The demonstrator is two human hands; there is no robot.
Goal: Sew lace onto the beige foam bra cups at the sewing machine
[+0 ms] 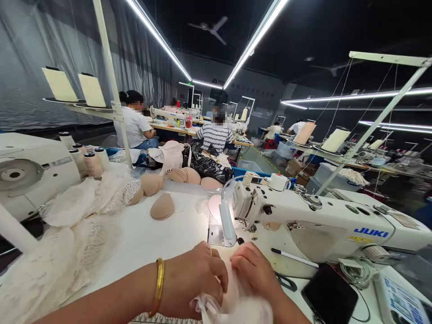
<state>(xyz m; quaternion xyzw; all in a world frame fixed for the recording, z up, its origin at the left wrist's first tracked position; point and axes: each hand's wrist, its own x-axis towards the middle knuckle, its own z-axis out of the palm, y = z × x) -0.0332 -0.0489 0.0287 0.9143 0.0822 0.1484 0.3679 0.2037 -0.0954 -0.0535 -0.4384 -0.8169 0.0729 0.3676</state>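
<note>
Pale, thin fabric (232,288) bunches between my two hands at the front of the white table, its lower end blurred. My left hand (194,281), with a gold bangle at the wrist, has its fingers curled round the fabric. On the other side, my right hand (254,270) grips the same fabric with bent fingers. Just beyond them stands the needle area of a white JUKI sewing machine (303,216), lit by a small lamp (227,222). A pale bra cup (216,208) lies behind the lamp. Another beige bra cup (162,207) rests on the table to the left.
Lace fabric (74,229) is heaped along the left side. Stacked beige cups (184,174) and a black plastic bag (211,165) lie at the back. To the right are scissors (286,281), a white pen (295,258) and a dark phone (330,292). Several people sit at machines beyond.
</note>
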